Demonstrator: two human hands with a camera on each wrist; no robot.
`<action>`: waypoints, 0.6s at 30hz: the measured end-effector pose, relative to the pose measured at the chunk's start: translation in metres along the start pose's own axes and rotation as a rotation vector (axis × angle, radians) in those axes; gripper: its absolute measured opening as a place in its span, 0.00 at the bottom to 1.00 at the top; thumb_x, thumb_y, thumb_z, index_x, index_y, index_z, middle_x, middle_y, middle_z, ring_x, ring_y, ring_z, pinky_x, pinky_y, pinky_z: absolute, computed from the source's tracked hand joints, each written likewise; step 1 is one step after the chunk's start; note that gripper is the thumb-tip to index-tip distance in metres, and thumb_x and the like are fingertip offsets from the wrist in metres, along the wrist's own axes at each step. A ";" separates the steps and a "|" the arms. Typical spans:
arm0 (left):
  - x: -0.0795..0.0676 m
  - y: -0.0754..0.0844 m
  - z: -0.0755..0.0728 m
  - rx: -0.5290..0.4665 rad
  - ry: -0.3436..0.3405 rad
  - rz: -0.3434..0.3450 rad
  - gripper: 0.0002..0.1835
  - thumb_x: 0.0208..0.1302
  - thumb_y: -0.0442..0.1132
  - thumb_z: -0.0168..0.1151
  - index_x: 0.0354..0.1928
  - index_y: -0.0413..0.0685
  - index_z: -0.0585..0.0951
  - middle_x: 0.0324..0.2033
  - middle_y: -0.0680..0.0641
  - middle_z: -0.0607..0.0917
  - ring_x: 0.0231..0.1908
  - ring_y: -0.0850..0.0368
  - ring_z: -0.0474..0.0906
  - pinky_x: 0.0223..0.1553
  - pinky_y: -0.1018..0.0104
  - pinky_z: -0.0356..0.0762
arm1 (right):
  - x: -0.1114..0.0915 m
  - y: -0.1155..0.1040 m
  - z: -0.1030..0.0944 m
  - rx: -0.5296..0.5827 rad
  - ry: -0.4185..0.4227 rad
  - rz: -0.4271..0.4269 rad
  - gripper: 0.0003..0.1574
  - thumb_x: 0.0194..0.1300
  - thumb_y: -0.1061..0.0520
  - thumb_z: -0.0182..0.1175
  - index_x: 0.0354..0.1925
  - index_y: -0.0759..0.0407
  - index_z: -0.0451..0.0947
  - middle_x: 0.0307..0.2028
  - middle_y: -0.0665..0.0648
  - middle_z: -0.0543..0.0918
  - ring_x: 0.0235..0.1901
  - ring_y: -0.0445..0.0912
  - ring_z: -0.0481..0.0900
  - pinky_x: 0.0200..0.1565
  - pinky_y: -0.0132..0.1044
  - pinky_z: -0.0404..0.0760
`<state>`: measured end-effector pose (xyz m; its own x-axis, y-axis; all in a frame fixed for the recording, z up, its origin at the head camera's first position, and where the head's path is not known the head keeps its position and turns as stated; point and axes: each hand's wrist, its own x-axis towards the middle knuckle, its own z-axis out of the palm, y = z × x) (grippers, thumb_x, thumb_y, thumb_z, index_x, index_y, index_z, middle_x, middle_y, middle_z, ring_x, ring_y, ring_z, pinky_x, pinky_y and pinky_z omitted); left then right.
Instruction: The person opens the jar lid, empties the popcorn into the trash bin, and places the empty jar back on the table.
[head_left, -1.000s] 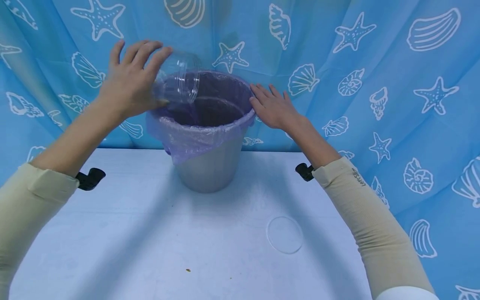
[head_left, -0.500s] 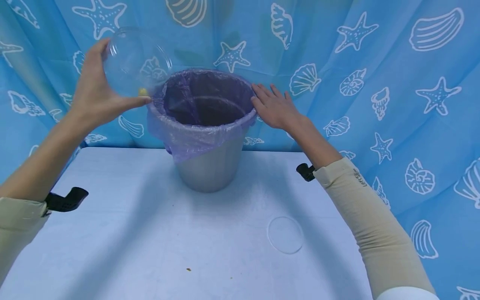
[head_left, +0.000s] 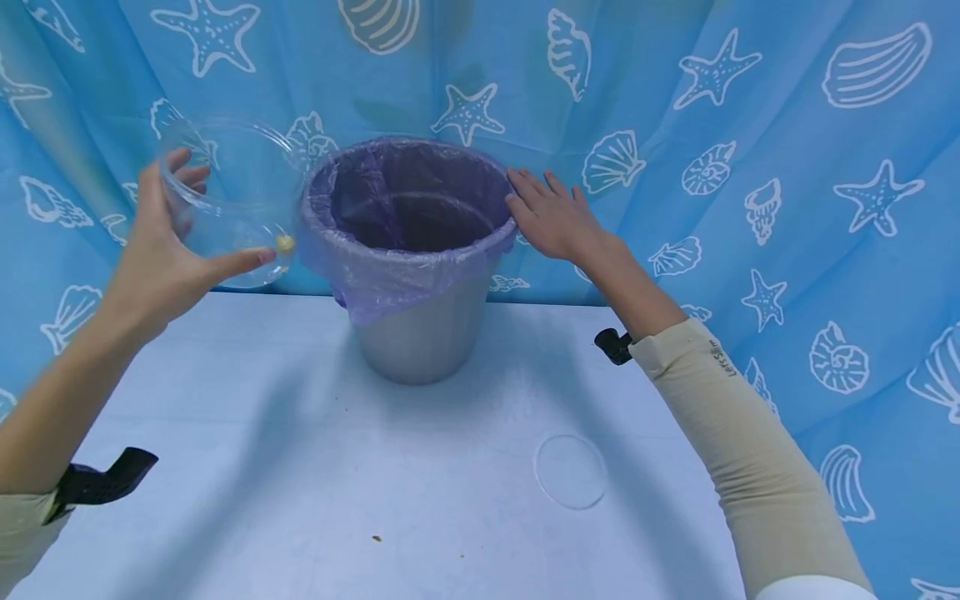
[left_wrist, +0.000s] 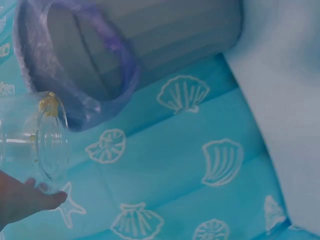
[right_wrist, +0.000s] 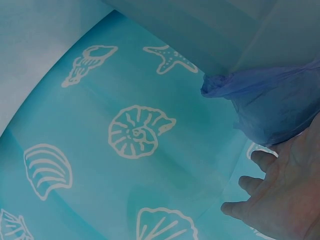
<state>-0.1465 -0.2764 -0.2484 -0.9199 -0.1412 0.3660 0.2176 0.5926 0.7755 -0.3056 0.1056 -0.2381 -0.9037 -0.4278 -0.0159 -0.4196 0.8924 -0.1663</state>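
Note:
In the head view my left hand [head_left: 161,267] grips a clear round jar [head_left: 240,171] just left of the bin, thumb on one side and fingers on the other. The jar's mouth faces up. A small yellow lump [head_left: 284,243] shows low in it, and the left wrist view has yellow crumbs [left_wrist: 49,104] near its base. My right hand [head_left: 555,217] rests on the right rim of a grey trash bin [head_left: 420,342], fingers extended. A purple bag [head_left: 408,279] lines the bin and folds over its rim. The bin's bottom is dark and its contents cannot be made out.
A clear round lid [head_left: 570,472] lies flat on the white table [head_left: 465,517], right of centre. A small brown crumb [head_left: 377,538] sits near the front. Behind the bin hangs a blue curtain [head_left: 645,75] with shell prints.
The jar was tipped on its side over the bin a second ago. My left hand has drawn it left, lowered it and turned it upright. My right hand has stayed on the rim.

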 end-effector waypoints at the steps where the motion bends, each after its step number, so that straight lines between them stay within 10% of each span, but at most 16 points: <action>1: -0.004 -0.003 0.000 -0.010 -0.007 -0.013 0.58 0.56 0.43 0.76 0.78 0.63 0.45 0.76 0.46 0.55 0.75 0.42 0.47 0.70 0.37 0.46 | 0.000 0.000 0.000 0.001 0.000 0.000 0.38 0.79 0.38 0.21 0.80 0.47 0.32 0.79 0.55 0.37 0.76 0.56 0.29 0.71 0.61 0.29; 18: -0.085 -0.102 0.027 -0.065 -0.139 -0.243 0.60 0.59 0.48 0.73 0.78 0.58 0.36 0.75 0.33 0.48 0.71 0.25 0.43 0.57 0.19 0.51 | 0.001 0.000 0.002 0.016 0.014 0.009 0.39 0.79 0.38 0.22 0.80 0.47 0.32 0.79 0.55 0.38 0.76 0.55 0.29 0.71 0.61 0.29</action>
<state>-0.0995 -0.3036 -0.3720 -0.9826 -0.1598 0.0949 0.0019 0.5019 0.8649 -0.3067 0.1048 -0.2397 -0.9086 -0.4176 -0.0032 -0.4101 0.8937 -0.1817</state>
